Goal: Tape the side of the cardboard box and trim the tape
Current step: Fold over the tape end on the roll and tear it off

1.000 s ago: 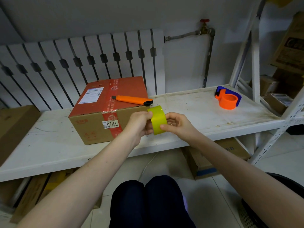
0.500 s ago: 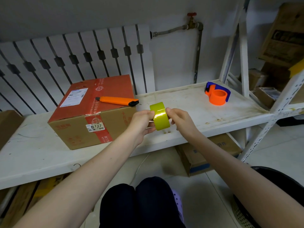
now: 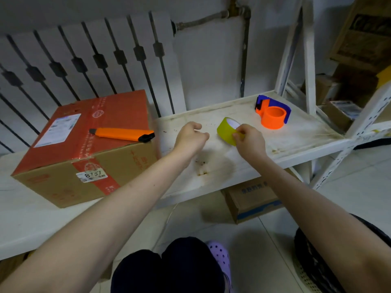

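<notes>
I hold the tape roll (image 3: 227, 130) in my right hand (image 3: 249, 141), fingers pinched on its near rim. My left hand (image 3: 191, 137) sits just to the left of the roll, fingers curled loosely together, gripping nothing that I can see; whether a clear strip of tape runs between the two hands cannot be told.

Step in hand, as I judge it: freeing the tape's loose end, ahead of any taping. No new tape shows on the box yet.

The cardboard box (image 3: 88, 157) stands further to the left of my left hand, on the same white shelf (image 3: 296, 132). An orange utility knife (image 3: 122, 134) lies on its top. An orange and blue tape dispenser (image 3: 273, 112) stands just beyond my right hand.

Next move calls for: a firm pinch on the tape end, a pull to draw out a length, then carrying it left to the box side. The knife serves for trimming.

Legible writing: a white sticker on the near face of the box reads "8737". The remaining print on the box is too small to read.
</notes>
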Demonstrator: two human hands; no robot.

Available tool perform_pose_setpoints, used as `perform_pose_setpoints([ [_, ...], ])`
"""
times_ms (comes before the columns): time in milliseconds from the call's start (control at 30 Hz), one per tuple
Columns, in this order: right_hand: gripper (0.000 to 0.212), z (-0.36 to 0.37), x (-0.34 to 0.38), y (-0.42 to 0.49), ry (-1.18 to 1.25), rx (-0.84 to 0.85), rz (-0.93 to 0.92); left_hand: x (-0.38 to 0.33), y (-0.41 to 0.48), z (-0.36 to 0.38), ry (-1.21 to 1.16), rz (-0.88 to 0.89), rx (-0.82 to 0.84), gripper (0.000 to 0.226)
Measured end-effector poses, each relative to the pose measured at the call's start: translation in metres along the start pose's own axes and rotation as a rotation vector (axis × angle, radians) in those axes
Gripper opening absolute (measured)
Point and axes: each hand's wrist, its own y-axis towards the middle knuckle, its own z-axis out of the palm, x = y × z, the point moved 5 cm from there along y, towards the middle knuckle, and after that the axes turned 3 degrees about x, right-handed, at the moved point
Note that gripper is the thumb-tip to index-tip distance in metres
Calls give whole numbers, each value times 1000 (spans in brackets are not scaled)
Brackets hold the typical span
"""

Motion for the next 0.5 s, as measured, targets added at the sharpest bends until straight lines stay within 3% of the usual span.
perform_pose_setpoints([
  [267, 42, 13, -40, 68, -326, 36, 57, -26, 45, 18, 46, 60, 43, 39],
  [500, 52, 17, -51, 74, -329, 129, 117, -18, 55, 25, 23, 42, 51, 37],
])
